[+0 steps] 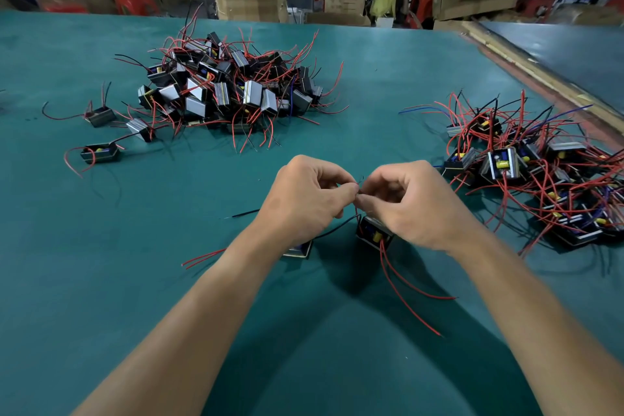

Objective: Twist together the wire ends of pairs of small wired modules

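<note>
My left hand (pixel 305 199) and my right hand (pixel 410 204) meet above the green table, fingertips pinching thin wire ends (pixel 358 183) between them. One small black module (pixel 374 234) hangs just under my right hand, red wires trailing toward me. A second module (pixel 299 251) lies partly hidden beneath my left wrist, with red wires running left and a black wire (pixel 244 213) stretching out on the table.
A large heap of loose modules (pixel 229 88) with red and black wires sits at far left centre, a few strays (pixel 100 153) beside it. Another tangled pile (pixel 533 172) lies at the right. The table (pixel 101 280) edge runs along the right; cardboard boxes and people stand beyond.
</note>
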